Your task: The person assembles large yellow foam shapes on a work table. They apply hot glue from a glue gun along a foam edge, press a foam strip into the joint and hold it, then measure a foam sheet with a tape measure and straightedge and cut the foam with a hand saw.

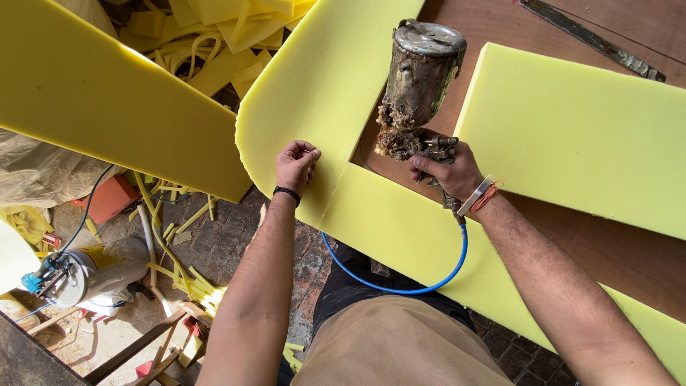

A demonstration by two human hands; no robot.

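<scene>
My right hand (449,174) grips a glue-crusted spray gun (418,86) with a metal cup on top, held over the wooden table (607,246). A blue air hose (400,286) loops from the gun's base down past my waist. My left hand (296,164) pinches the edge of a large yellow foam piece (321,78) near a cut seam where it meets another foam strip (400,221) along the table's front edge. The gun's nozzle points at the inner corner between these foam pieces.
A thick yellow foam slab (579,136) lies on the table to the right. Another long foam sheet (107,100) spans the left. Foam offcuts (214,43) litter the brick floor. A metal straightedge (593,39) lies at the table's far side. A white canister (93,271) sits lower left.
</scene>
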